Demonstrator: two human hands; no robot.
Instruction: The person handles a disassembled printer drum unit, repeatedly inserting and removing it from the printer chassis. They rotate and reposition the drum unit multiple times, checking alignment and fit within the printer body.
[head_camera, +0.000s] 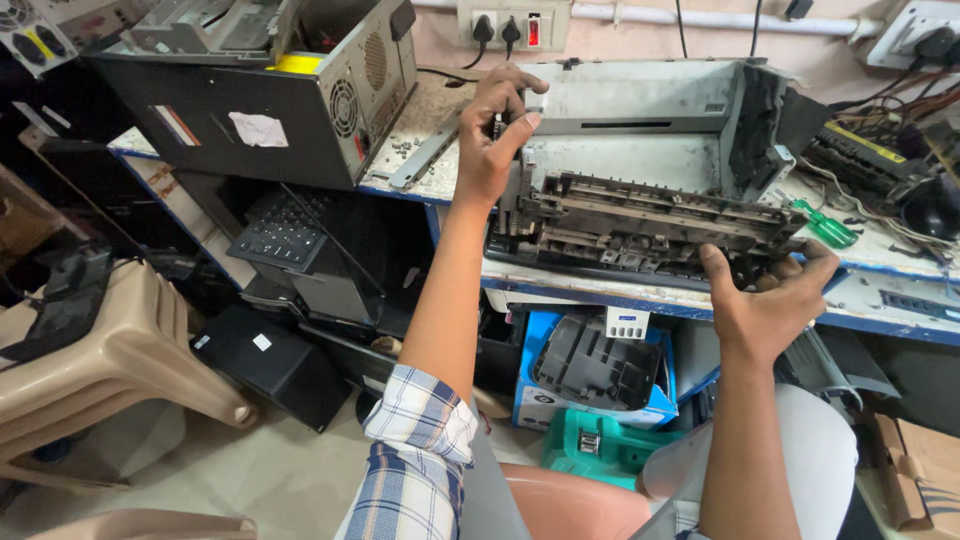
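A stripped grey printer chassis (640, 170) lies on the worktop (420, 130), its dusty inner frame of rollers and black plastic facing the person. The left hand (495, 130) is raised at the chassis's upper left corner, fingers curled and pinching a small dark part there; what that part is cannot be told. The right hand (770, 295) grips the lower right edge of the frame, thumb on top and fingers wrapped beneath, right at the worktop's front lip. A green-handled screwdriver (825, 228) rests just beside the chassis on its right, near a tangle of wires (890, 120). On the left, a grey computer case (260, 100) crowds the worktop, with a loose metal strip (425, 155) and a few small screws (402, 147) lying between it and the left hand. Under the worktop sit a black keyboard (280, 235), a black box (270, 365) and a blue carton (595, 375) holding a dark plastic part. A beige plastic chair (120, 350) stands on the floor well to the left.
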